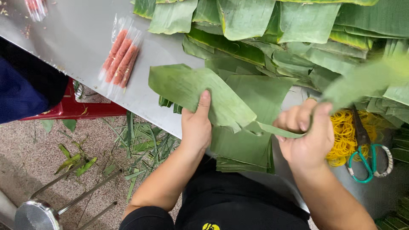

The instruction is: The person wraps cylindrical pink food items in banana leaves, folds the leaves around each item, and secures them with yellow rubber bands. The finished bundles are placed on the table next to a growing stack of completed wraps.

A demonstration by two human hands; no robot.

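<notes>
Left hand (196,127) flat on a cut green leaf (200,91), thumb pressing the top, most likely to keep the leaf steady on the stack of leaves (245,149) at 6 o'clock. Right hand (307,134) closed around a narrow leaf strip (279,131), pulled toward 3 o'clock, probably to tear along the grain. Yellow rubber bands (343,136) and green-handled scissors (368,159) just beside the right hand, close for quick use. Packet of orange sausages (120,57) at 10 o'clock on the grey tabletop (76,34). More leaves (298,30) piled at 12 o'clock.
</notes>
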